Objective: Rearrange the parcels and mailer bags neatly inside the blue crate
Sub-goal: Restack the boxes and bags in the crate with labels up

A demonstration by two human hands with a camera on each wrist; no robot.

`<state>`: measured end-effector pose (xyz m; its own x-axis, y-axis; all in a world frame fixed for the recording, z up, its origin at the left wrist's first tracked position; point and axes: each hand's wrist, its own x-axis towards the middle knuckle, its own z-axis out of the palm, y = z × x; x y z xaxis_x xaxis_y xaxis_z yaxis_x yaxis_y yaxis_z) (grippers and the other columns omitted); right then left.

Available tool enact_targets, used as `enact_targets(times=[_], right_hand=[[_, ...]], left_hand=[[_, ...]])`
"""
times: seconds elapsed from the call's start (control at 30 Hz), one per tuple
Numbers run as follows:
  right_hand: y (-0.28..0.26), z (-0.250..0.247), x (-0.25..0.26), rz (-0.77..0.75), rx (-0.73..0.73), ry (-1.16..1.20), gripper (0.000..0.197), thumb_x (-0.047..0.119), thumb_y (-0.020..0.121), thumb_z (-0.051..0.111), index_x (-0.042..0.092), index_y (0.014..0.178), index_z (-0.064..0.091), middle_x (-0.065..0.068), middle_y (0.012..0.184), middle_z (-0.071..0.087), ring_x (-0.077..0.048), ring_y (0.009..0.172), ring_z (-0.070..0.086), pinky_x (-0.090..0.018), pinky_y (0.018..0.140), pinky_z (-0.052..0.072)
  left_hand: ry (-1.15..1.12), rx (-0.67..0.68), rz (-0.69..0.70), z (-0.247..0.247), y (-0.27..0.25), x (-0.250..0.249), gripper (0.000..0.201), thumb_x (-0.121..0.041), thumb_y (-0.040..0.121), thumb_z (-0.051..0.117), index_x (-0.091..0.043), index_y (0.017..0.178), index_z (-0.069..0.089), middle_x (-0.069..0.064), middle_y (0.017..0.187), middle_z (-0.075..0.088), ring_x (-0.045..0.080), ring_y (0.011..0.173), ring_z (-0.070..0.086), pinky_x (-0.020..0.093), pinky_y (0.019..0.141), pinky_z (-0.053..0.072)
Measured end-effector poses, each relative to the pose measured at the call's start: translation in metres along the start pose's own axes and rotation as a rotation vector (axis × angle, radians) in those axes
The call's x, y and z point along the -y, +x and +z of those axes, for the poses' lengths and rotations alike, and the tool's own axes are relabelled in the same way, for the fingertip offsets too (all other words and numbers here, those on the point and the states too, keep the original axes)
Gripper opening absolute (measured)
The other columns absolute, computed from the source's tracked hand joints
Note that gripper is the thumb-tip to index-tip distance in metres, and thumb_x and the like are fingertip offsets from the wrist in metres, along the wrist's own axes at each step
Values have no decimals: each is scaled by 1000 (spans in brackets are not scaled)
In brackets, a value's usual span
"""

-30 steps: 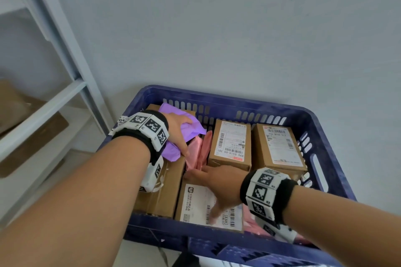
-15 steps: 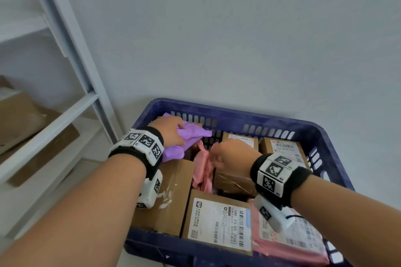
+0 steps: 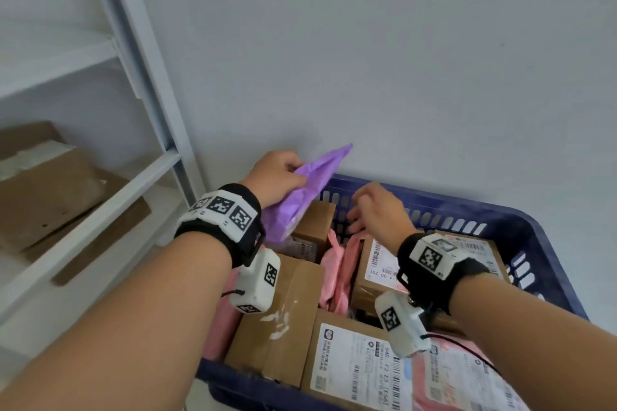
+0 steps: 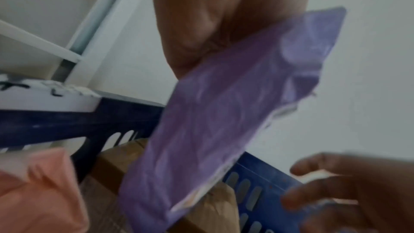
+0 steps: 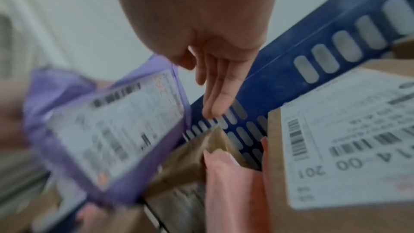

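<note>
My left hand (image 3: 278, 173) grips a purple mailer bag (image 3: 302, 197) and holds it tilted above the back left corner of the blue crate (image 3: 521, 220). The bag's white label (image 5: 125, 123) faces the right wrist camera. My right hand (image 3: 374, 210) hovers open beside the bag, fingers straight and pointing at the crate's slotted back wall (image 5: 291, 70). In the crate lie several brown cardboard boxes (image 3: 280, 317) and pink mailer bags (image 3: 337, 277). One pink bag stands wedged between boxes under my right hand.
A white shelf unit (image 3: 110, 177) stands left of the crate, with flattened cardboard (image 3: 53, 197) on its lower shelf. A plain grey wall (image 3: 400, 60) rises right behind the crate. A pink labelled mailer (image 3: 467, 377) lies at the front right.
My left hand has lifted the purple bag up out of the crate's back left corner. My right hand left the front box, moved back, and now hovers open near the back wall.
</note>
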<state>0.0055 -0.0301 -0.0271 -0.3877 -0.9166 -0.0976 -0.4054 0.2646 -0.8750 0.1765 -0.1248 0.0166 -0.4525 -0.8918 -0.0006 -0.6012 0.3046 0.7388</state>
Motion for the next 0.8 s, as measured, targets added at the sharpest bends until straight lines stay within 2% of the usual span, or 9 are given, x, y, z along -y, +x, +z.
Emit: enact_targets(times=[0.13,0.23,0.27,0.33,0.4,0.5,0.57,0.67,0.8], right_hand=[[-4,-40,11,186,-70,380,46,55,94,40,15,112,53,-15,98,68,-32,78,71,-40,66,58],[-11,-70,4,198,-129,404,23,31,89,61,14,104,57,-14,96,67,-30,78,68,-42,70,60],[-13,-80,-2,192,-162,326,12,12,86,63,12,97,60,-15,92,66,-28,75,66,-42,72,60],[-19,-100,-20,203,-236,127,25,-8,79,56,14,74,66,-12,78,63,-25,69,59,-39,70,58],[-28,-119,-37,206,-300,-81,31,-4,76,55,17,59,69,-7,69,65,-28,70,61,-35,69,55],[-46,-141,-50,228,-202,-772,15,8,78,55,14,78,69,-7,95,70,-27,93,64,-30,75,52],[-54,-141,-50,149,-146,-1123,20,8,78,52,15,93,64,-6,111,61,-26,106,55,-31,80,50],[-57,-119,-23,-160,-133,-1072,29,7,80,51,19,103,63,-3,109,55,-24,107,51,-35,82,49],[-53,-42,22,-490,340,-1116,33,10,84,54,21,114,62,-2,110,62,-23,103,59,-37,82,51]], left_hand=[[15,218,118,32,-2,-29,12,-10,84,70,-11,96,69,7,102,73,22,95,68,32,89,53],[-35,336,196,58,-3,-58,17,-11,82,74,-5,98,71,7,94,72,18,84,66,28,82,54],[-35,378,208,64,-4,-68,19,-16,83,75,-5,98,72,4,89,71,13,79,64,24,75,54],[0,444,175,74,-3,-80,24,-29,84,73,-10,99,73,-3,83,69,5,68,61,16,62,50],[39,480,128,78,0,-81,18,-32,87,69,-15,93,71,-4,80,69,5,67,61,20,62,49],[164,438,92,73,6,-66,6,-24,85,67,-21,82,69,-6,72,66,11,71,62,24,65,49],[237,367,83,63,8,-52,8,-19,85,66,-18,85,73,-5,79,70,12,78,64,24,75,51],[341,285,46,47,9,-33,19,-16,87,63,-12,100,77,1,105,72,17,101,65,29,90,51],[363,228,-29,28,10,-11,20,-18,89,63,-10,101,76,4,110,71,21,106,63,31,94,49]])
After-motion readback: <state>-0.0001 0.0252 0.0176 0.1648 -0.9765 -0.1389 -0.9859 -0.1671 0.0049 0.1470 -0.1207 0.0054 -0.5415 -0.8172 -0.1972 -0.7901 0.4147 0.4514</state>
